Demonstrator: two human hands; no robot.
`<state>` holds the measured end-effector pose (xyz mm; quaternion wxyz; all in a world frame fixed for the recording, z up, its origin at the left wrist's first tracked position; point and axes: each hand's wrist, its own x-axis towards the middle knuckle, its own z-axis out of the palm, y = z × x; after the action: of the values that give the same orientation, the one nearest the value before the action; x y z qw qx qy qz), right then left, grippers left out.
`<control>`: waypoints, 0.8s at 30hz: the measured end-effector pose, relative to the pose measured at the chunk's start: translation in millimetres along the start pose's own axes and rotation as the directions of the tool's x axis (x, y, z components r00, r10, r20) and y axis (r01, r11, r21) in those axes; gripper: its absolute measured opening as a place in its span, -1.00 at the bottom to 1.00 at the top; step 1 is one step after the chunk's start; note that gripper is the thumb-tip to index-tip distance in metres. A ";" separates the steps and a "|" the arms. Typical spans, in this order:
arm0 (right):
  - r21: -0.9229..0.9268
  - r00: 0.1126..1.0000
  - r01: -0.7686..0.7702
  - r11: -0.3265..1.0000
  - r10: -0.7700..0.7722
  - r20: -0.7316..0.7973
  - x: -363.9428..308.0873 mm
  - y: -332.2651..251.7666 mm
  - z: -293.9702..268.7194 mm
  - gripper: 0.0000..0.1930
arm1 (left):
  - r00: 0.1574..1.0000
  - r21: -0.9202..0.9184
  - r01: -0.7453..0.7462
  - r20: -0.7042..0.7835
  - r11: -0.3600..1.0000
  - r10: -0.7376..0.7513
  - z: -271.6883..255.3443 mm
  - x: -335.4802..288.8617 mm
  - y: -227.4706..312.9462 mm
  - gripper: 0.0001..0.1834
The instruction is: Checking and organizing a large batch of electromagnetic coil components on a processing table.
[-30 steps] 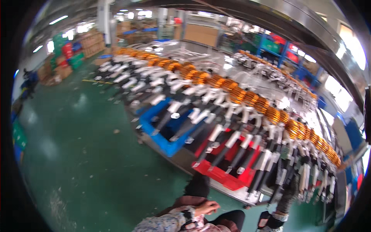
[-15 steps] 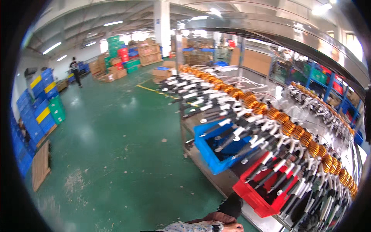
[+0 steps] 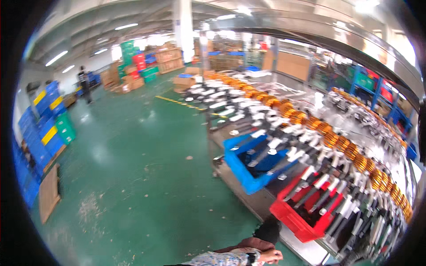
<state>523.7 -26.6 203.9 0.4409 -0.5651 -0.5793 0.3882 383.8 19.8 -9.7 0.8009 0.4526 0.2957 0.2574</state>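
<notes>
1. At the lower edge of a factory-floor view, a left hand (image 3: 270, 256) hung near a red plastic bin (image 3: 295, 223), apart from it; a floral sleeve (image 3: 222, 259) ran in behind it; the right hand was out of view.

2. The fingers looked loosely curled and close together; blur made it impossible to tell whether they pinched anything small.

3. The nearest workpieces, a long row of copper-coloured ring coils (image 3: 351, 151), lay along a metal rack (image 3: 245, 205) to the hand's right and beyond it; their black-and-white sleeved leads (image 3: 342, 207) hung over the near side, some across the red bin, others across a blue plastic bin (image 3: 239, 173) farther along.

4. The step in hand, by all appearances, was standing or moving beside the rack rather than handling; the visible hand touched no coil or lead.

5. Any work on a coil would call for the hand to rise, pass the red bin and open around a single lead or ring without snagging its crowded neighbours.

6. To the left spread a green floor (image 3: 155, 177); stacked blue crates (image 3: 33, 137) stood at its edge, and another person (image 3: 84, 84), well apart, stood toward the back.
</notes>
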 end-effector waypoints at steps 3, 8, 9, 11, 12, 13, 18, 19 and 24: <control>0.216 0.987 -0.011 0.976 0.045 -0.154 18.4 4.1 -25.9 -0.61 | 0.988 -0.164 0.135 -0.056 0.977 -0.145 20.8 -27.4 43.4 -0.71; 0.549 0.967 0.172 0.818 -0.032 -0.254 103.0 -18.4 -74.0 -0.59 | 0.973 -0.077 0.083 -0.207 0.994 -0.098 27.6 -50.0 49.6 -0.74; 0.570 0.965 0.189 0.800 -0.045 -0.258 113.0 -15.0 -87.3 -0.59 | 0.978 -0.089 0.076 -0.186 0.993 -0.092 26.7 -49.2 45.0 -0.74; 0.556 0.966 0.201 0.807 -0.067 -0.251 121.6 -0.9 -115.7 -0.58 | 0.978 -0.102 0.085 -0.183 0.991 -0.103 30.1 -46.7 48.7 -0.75; 0.502 0.965 0.202 0.841 -0.084 -0.248 121.1 6.4 -125.2 -0.58 | 0.978 -0.106 0.084 -0.181 0.991 -0.102 33.1 -47.5 52.7 -0.76; 0.401 0.959 0.224 0.888 -0.127 -0.254 117.1 15.7 -134.7 -0.57 | 0.979 -0.145 0.097 -0.163 0.985 -0.121 31.9 -45.6 53.2 -0.76; -0.734 0.770 0.014 0.679 -0.475 -0.425 115.2 -5.3 -112.0 -0.60 | 0.964 -0.098 0.132 -0.219 0.986 -0.151 34.3 -50.5 58.4 -0.76; 0.132 0.869 0.295 0.946 -0.208 -0.450 118.2 2.0 -118.0 -0.65 | 0.968 -0.112 0.142 -0.194 0.984 -0.162 35.1 -44.8 56.4 -0.78; 0.602 0.954 0.231 0.765 -0.056 -0.296 132.5 -4.0 -116.0 -0.68 | 0.978 -0.350 0.036 -0.181 0.936 -0.105 26.4 -49.8 54.2 -0.78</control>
<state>636.3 99.6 253.2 0.7049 -0.3845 -0.3948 0.4465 360.1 -4.3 60.8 0.8433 0.2666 0.3397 0.3198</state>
